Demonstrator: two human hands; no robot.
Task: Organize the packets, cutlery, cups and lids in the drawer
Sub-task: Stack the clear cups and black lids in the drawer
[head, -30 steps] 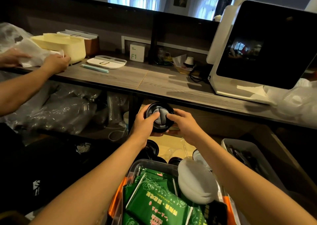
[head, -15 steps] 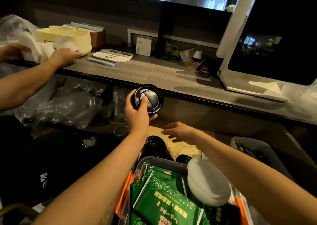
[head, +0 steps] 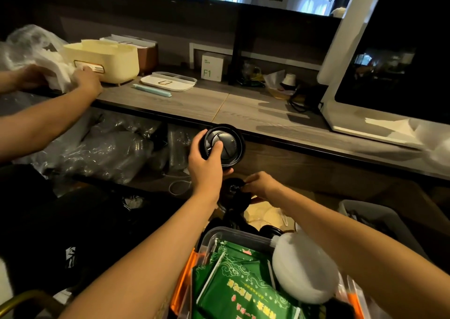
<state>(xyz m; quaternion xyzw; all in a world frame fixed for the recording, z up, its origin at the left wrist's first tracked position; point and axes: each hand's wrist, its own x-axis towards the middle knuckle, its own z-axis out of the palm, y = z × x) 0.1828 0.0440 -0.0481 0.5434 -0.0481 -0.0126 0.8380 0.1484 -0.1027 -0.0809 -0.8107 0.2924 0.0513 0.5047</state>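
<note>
**A:** Around the fingers?

**B:** Left hand (head: 207, 163) curled round a black lid stack (head: 225, 143), thumb pressed on top. Held up just under the worktop (head: 194, 102) edge. Right hand (head: 261, 185) lower and just beside, fingertips pinching a dark lid (head: 235, 192) over the drawer (head: 263, 215).

**A:** Closer in than the fingers?

**B:** A clear tub (head: 233, 233) full of green packets (head: 233, 277). A white round thing (head: 304, 270) lying on them. More black lids between the tub and the right fingers.

**A:** Right of the fingers?

**B:** A grey bin (head: 370, 211) with dark cutlery inside. Up past it, a big white machine (head: 341, 75) with a dark screen.

**A:** Left of them?

**B:** Shiny bags of clear cups (head: 109, 153) under the worktop. Above, another person's hands (head: 85, 80) in white paper, beside a cream box (head: 104, 58). Then a white tray (head: 168, 82) and a blue stick (head: 152, 91).

**A:** In the way?

**B:** Left wrist, covering part of the dark lid.

**A:** Hard to see?

**B:** Very dark down in the drawer. Cannot tell if one lid or a few in the pinch. Bin partly hidden by the right arm. Packets cut off at the bottom.

**A:** Different from a moment ago?

**B:** Before: right fingers flat and spread, holding nothing. Now: pinching that dark lid. Same left hold on the stack.
</note>
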